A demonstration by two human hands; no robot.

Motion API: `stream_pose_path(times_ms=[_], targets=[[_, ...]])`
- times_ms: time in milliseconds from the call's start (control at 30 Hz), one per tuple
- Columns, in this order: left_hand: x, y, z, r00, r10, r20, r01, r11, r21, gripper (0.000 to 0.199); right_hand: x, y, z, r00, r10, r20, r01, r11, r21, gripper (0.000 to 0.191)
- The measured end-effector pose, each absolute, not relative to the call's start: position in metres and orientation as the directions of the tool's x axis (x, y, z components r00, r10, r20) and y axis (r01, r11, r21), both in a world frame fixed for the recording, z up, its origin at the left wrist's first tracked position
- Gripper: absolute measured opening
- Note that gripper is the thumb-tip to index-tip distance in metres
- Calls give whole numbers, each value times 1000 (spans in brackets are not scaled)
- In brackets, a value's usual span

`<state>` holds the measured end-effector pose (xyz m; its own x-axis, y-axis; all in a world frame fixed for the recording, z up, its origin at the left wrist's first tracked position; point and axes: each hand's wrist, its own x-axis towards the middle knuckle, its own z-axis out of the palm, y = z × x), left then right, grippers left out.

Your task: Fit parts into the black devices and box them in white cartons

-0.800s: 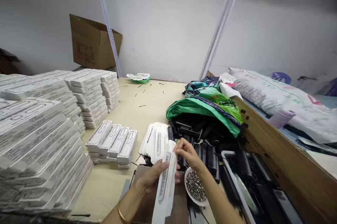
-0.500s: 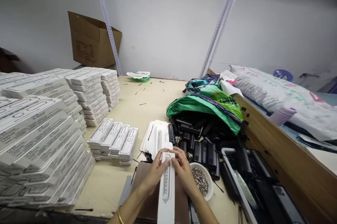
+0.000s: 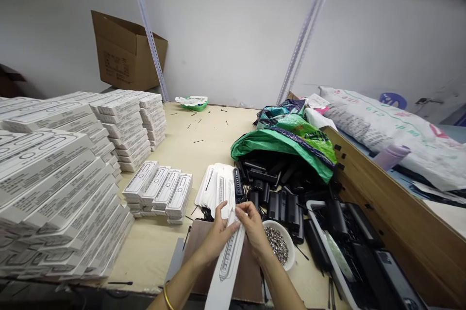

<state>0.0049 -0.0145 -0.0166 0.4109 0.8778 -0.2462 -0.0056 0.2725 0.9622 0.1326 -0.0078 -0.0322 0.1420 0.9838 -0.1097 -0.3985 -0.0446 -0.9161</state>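
Note:
A long white printed box [image 3: 230, 256] lies aslant over a brown cardboard piece [image 3: 249, 271], its near end running out of the bottom of the view. My left hand [image 3: 216, 239] holds the box at its left edge, thumb on the printed face and index finger raised. At the far end, my right hand [image 3: 255, 227] pinches the flap with thumb and fingers. Just beyond my hands is a pile of flat white cartons [image 3: 209, 188], with a black slotted part [image 3: 238, 181] along its right side. A white bowl of small metal pieces [image 3: 289, 259] stands right of my right hand.
Tall stacks of white boxes [image 3: 69, 169] fill the left side, with a smaller group of boxes [image 3: 178, 196] nearer the middle. Black parts [image 3: 287, 210] spill from a green sack [image 3: 276, 142]. A wooden board [image 3: 367, 179] edges the table's right side.
The box has tilted, its near end swinging left. My left index finger has lifted off the far end, while my right fingers have closed on the flap there.

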Motion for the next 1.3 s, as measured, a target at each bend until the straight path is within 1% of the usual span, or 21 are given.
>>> stream_pose_path(times_ms=[100, 200, 267, 333, 367, 433, 500, 533, 600, 633, 700, 733, 800, 867, 933, 1000, 1033, 1100, 1167, 1200, 1300], targets=[[4, -14, -19, 412, 879, -238, 33, 247, 969, 96, 134, -10, -36, 128, 982, -142, -397, -81, -914, 33], [4, -11, -23, 437, 854, -282, -5, 315, 949, 100, 133, -20, -37, 127, 987, -98, -335, -50, -941, 33], [4, -8, -27, 399, 863, -310, 8, 335, 942, 97, 132, -28, -38, 102, 992, -69, -288, -37, -957, 30], [1, -5, -30, 305, 907, -290, 58, 287, 956, 85, 133, -32, -40, 79, 994, -70, -280, -45, -959, 28], [0, -5, -30, 282, 924, -260, 86, 245, 966, 78, 134, -31, -42, 105, 991, -83, -289, -49, -956, 29], [-5, -9, -28, 336, 930, -151, 140, 109, 984, 68, 139, -26, -46, 254, 960, -115, -292, -37, -956, 31], [-9, -15, -23, 466, 885, 20, 200, -128, 971, 69, 142, -19, -51, 404, 905, -133, -260, -26, -965, 33], [-10, -19, -20, 527, 844, 104, 233, -261, 937, 72, 143, -15, -53, 437, 889, -132, -236, -29, -971, 34], [-12, -24, -16, 619, 749, 237, 278, -491, 826, 77, 142, -9, -57, 434, 893, -121, -192, -40, -981, 35], [-13, -26, -16, 660, 697, 282, 272, -571, 775, 80, 141, -7, -58, 426, 897, -119, -177, -47, -983, 36], [-12, -26, -18, 707, 614, 350, 227, -666, 710, 84, 137, -3, -59, 425, 898, -116, -133, -65, -989, 37], [-11, -26, -19, 700, 601, 385, 210, -689, 694, 82, 136, -2, -58, 419, 901, -114, -102, -78, -992, 39], [-10, -24, -22, 609, 663, 436, 219, -668, 711, 70, 136, 0, -57, 375, 922, -100, -10, -104, -995, 38], [-11, -22, -21, 415, 823, 389, 295, -526, 798, 57, 140, 3, -55, 327, 942, -78, 116, -122, -986, 31], [-14, -16, -18, 191, 959, 209, 404, -271, 874, 60, 148, 6, -55, 332, 941, -64, 243, -151, -958, 22], [-16, -6, -15, 59, 998, -22, 501, -11, 865, 67, 154, 10, -58, 376, 924, -67, 340, -205, -918, 25], [-17, -1, -15, 50, 992, -115, 527, 71, 847, 67, 156, 13, -60, 396, 915, -75, 372, -234, -898, 31], [-16, 9, -16, 106, 967, -233, 542, 140, 829, 58, 158, 18, -65, 414, 906, -89, 411, -273, -870, 44], [-14, 17, -18, 149, 954, -260, 528, 146, 836, 51, 163, 24, -68, 408, 909, -92, 420, -276, -865, 53], [-14, 20, -20, 156, 954, -258, 526, 141, 839, 50, 168, 26, -67, 398, 913, -89, 414, -266, -870, 54], [-19, 24, -22, 162, 953, -258, 551, 129, 824, 53, 199, 28, -57, 358, 930, -78, 355, -213, -910, 47]])
